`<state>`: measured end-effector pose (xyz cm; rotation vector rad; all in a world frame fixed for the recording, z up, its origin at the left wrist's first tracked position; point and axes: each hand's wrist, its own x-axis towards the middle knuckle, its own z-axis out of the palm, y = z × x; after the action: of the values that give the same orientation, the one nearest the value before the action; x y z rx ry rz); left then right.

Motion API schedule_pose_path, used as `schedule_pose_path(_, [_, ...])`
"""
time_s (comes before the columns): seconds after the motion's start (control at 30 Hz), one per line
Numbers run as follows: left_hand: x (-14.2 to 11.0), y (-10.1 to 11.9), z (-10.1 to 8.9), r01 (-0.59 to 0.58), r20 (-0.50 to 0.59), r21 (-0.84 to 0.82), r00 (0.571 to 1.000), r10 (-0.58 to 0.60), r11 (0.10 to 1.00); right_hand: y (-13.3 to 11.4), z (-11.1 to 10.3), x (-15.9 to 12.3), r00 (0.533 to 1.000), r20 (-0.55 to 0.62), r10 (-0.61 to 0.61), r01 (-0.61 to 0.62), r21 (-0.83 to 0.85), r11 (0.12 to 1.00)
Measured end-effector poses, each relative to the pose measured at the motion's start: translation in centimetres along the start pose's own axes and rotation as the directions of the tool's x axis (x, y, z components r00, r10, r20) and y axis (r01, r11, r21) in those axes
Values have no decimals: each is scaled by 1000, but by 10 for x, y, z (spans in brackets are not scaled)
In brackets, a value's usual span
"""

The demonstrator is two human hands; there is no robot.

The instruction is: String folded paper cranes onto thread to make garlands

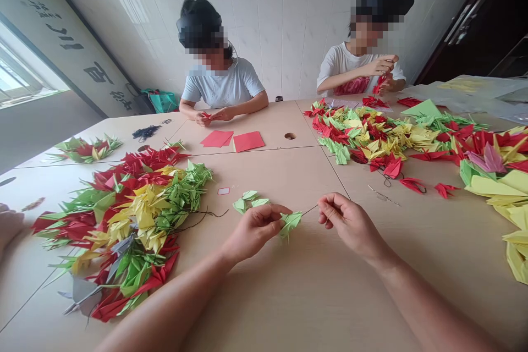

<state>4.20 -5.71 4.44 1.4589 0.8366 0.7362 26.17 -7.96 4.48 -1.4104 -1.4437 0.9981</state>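
My left hand is closed in a pinch on a light green paper crane just above the wooden table. My right hand is pinched on a thin needle whose tip points into the crane. More green cranes lie strung just behind my left hand, on a dark thread that runs left to a heap of red, yellow and green cranes.
A second heap of cranes and yellow paper cover the right side. Two people sit across the table folding red paper; red squares lie before one of them. A hole is in the tabletop.
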Motion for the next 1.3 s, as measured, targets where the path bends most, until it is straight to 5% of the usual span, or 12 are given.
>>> schedule_pose_path(0.13, [0,2,1,-17,-4,-5,1000,17,1000,-2,4,-2,996,48,69,-78,212,974])
schedule_pose_path(0.4, [0,0,6,-25,6,-33,1000,26,999,-10,17,-13,914,401,64,-191,287,939])
schedule_pose_path(0.57, [-2,2,11,-39,12,-51,999,40,998,-15,32,-18,963,271,-1,-53,191,980])
schedule_pose_path(0.7, [-2,4,14,-20,54,-113,998,26,993,-13,33,-16,978,208,32,-64,151,986])
schedule_pose_path(1.3, [0,-2,12,-23,-34,-55,999,21,998,-13,29,-15,943,332,28,-81,148,986])
